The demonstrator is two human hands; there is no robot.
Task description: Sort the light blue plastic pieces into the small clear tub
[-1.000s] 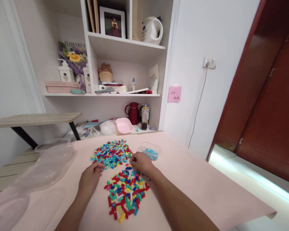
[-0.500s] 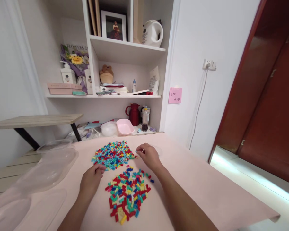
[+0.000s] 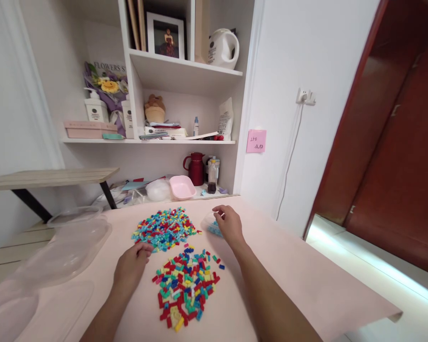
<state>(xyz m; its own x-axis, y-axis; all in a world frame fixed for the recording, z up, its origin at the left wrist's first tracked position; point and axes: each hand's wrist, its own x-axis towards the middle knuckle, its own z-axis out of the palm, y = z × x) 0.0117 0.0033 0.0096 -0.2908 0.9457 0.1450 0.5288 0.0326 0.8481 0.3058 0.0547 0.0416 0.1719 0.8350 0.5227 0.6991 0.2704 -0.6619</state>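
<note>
Just right of centre, the right hand point(image 3: 228, 225) hovers over the clear tub of blue bricks point(image 3: 214, 229), apparently poised there for dropping pieces in, its grip loosely curled, contents unclear. The left hand point(image 3: 131, 264), half-closed, sits against the mixed brick pile point(image 3: 166, 228), perhaps for steadying or sorting.

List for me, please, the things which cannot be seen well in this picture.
All in the head view:
- Right part of the clear tub: behind the right hand.
- Any piece in the right fingertips: too small to tell.
- Any piece under the left hand: its fingers hide it.
- Clear container, lower left: cut off by the edge.
- Writing on the pink note: too small.
</note>
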